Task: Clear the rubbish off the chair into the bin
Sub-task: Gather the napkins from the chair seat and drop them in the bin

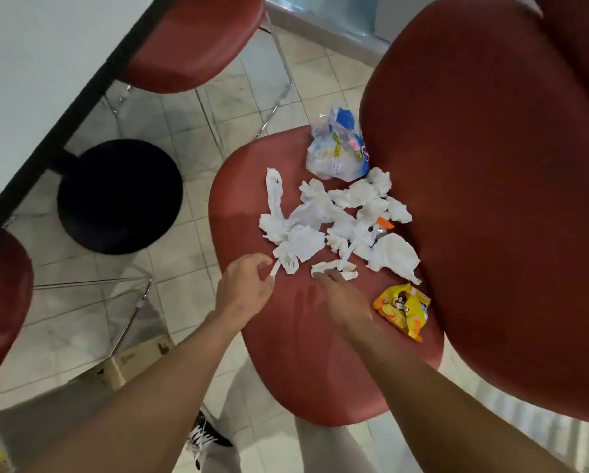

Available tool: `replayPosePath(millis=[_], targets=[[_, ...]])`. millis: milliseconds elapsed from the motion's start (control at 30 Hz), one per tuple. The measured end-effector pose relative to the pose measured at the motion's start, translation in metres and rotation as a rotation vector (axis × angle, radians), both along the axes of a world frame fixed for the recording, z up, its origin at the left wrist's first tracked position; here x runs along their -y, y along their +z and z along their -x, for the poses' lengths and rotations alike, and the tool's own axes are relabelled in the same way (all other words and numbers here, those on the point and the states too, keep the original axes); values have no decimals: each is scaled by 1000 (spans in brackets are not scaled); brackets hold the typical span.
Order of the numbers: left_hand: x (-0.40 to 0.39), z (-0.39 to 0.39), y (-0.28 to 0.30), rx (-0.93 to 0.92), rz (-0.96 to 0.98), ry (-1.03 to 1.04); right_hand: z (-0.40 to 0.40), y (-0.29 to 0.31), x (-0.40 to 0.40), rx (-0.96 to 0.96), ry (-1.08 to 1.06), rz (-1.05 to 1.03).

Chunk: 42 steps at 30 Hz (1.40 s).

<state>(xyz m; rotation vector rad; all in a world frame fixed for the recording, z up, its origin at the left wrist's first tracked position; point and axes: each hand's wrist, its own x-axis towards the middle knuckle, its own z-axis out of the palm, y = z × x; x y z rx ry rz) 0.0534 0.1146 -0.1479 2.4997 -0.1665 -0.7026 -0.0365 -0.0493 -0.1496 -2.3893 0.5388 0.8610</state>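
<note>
My left hand (248,285) pinches a white strip at the near edge of the crumpled tissues (337,223) on the red chair seat (303,353); my right hand (341,295), blurred, seems open over them. Best I sweep scraps together before lifting.

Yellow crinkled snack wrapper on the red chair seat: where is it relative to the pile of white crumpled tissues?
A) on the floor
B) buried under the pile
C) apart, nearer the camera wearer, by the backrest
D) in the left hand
C: the yellow crinkled snack wrapper lies alone on the red chair seat, clear of the white crumpled tissues.
</note>
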Motion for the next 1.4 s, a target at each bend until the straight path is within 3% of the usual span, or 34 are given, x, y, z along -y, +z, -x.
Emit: replayPosePath(millis=[433, 533, 800, 1100, 1400], targets=[[99, -39, -86, -39, -163, -479, -23, -80, 39, 15, 174, 51], [101, -41, -97, 19, -146, -451, -22, -80, 40, -1, 219, 72], [96, -28, -78, 88, 31, -300, 0, -67, 39, 152, 2, 5], [57, -3, -10, 110, 134, -143, 14, 2, 17, 281, -84, 32], [-42, 38, 72, 134, 114, -12, 25, 79, -67, 367, -106, 52]])
